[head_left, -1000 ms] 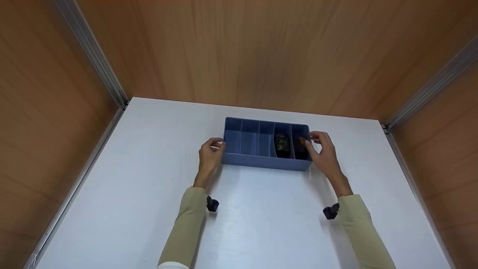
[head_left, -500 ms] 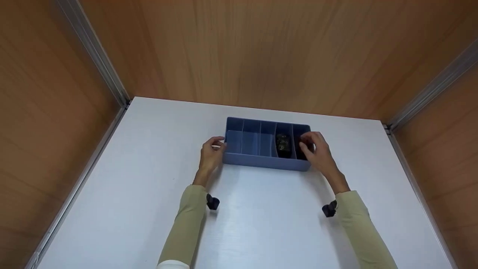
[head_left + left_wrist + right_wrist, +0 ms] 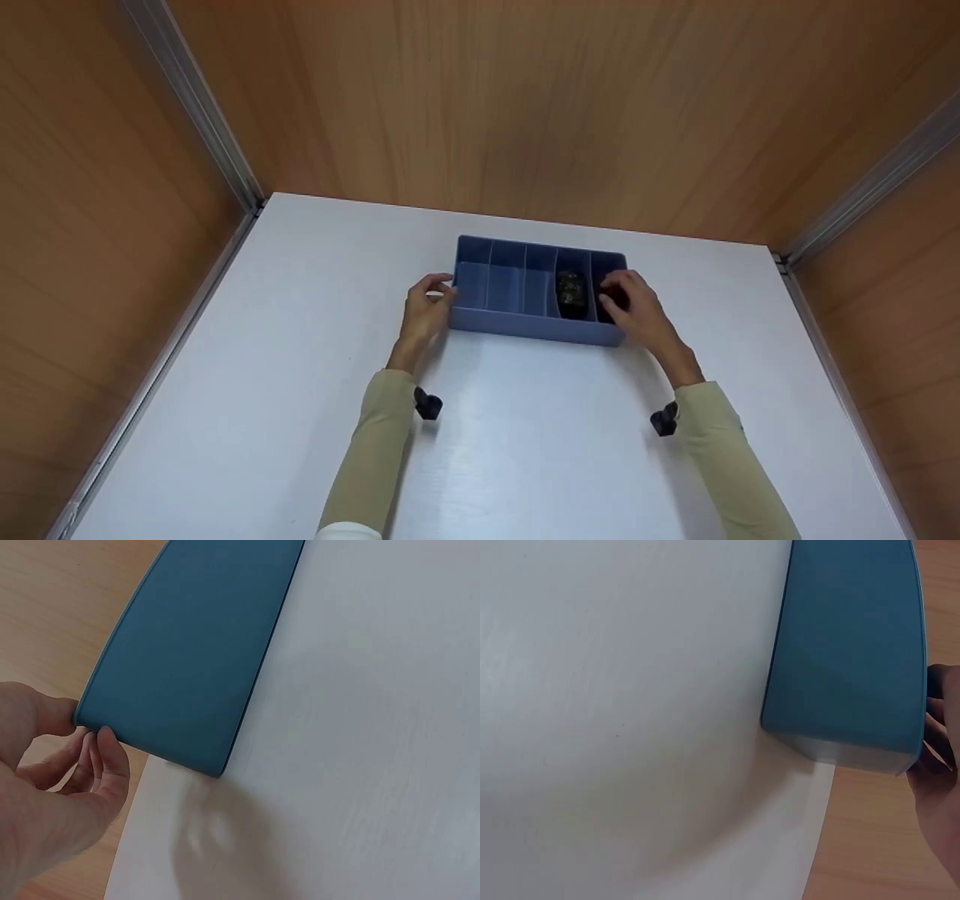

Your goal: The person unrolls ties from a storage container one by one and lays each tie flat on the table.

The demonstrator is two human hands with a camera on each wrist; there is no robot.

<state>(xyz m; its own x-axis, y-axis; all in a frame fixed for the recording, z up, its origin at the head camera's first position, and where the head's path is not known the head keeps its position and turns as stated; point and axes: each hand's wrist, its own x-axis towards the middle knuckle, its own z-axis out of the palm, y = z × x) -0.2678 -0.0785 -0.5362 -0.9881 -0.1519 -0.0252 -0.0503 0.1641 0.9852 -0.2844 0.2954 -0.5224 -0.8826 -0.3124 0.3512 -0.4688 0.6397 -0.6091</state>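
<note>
A blue divided box (image 3: 536,328) stands on the white table, a row of compartments along it. Its left end is pinched by my left hand (image 3: 426,311), the thumb over the rim and the fingers against the outer wall, as the left wrist view shows. Over the rightmost compartment, my right hand (image 3: 641,311) has its thumb and fingers bent down inside. A dark item (image 3: 606,310) lies there, largely covered by the hand; whether the fingers grip it is hidden. One compartment to the left holds a black item with gold-coloured flecks (image 3: 572,292). Three compartments further left show bare floors.
Wooden panels (image 3: 525,112) rise behind the table and on both sides, with metal rails (image 3: 202,112) at the corners. White tabletop (image 3: 510,435) extends in front of the box. A small black device (image 3: 428,405) sits at each wrist.
My right hand has shifted from the box's right end to inside the rightmost compartment, over the dark item. My left hand keeps its hold on the left end.
</note>
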